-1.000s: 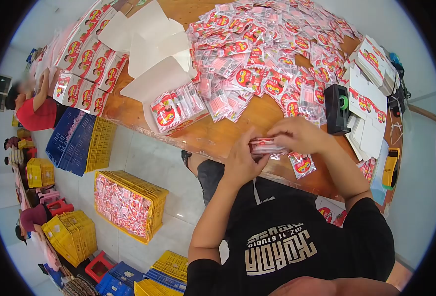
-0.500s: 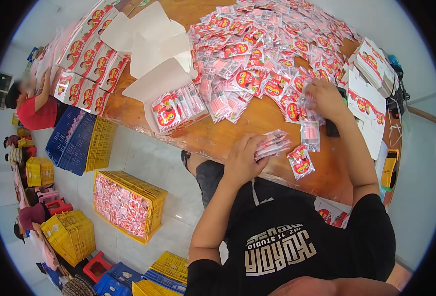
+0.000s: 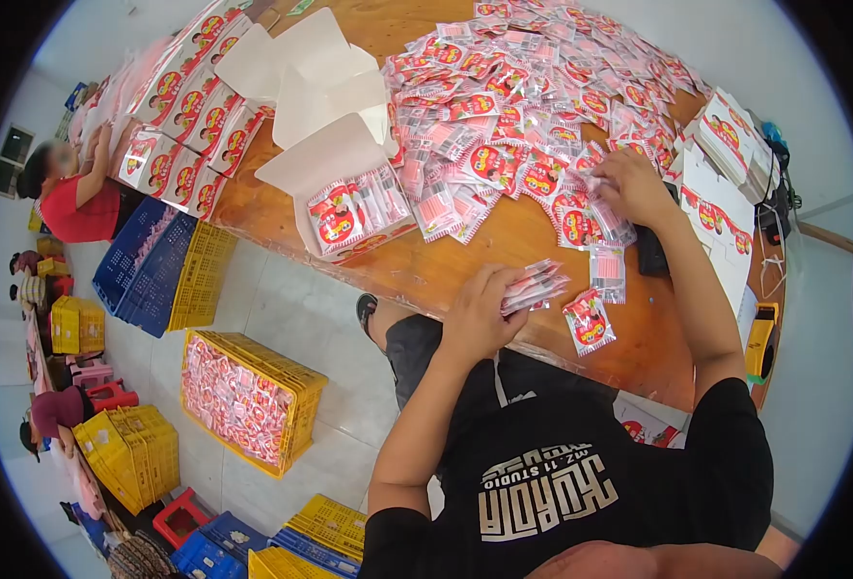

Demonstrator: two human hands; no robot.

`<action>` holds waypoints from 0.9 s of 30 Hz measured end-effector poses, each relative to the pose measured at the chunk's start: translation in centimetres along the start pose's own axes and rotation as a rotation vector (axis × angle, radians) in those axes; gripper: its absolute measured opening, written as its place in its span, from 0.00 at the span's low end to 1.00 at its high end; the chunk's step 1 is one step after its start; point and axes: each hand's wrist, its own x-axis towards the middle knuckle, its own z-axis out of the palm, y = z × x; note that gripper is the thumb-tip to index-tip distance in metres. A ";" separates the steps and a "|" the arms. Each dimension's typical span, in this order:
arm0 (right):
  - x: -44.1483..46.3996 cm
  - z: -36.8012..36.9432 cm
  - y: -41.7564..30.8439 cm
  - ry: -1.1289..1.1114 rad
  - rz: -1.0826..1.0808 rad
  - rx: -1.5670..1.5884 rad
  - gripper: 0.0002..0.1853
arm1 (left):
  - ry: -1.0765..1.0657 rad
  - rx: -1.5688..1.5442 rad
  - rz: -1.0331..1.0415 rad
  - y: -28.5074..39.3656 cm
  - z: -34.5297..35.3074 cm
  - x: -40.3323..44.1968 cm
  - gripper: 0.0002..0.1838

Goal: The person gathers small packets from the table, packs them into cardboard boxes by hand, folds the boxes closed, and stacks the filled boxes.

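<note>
Packets (image 3: 511,124) across wooden table (image 3: 504,239), tiled floor (image 3: 351,381)

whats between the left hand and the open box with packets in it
In the head view, only a bare stretch of wooden tabletop lies between the left hand and the open box
</note>
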 end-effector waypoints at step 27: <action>1.7 -1.2 -7.8 -0.122 0.008 0.302 0.28 | 0.019 0.013 -0.001 0.0 -0.1 -0.1 0.27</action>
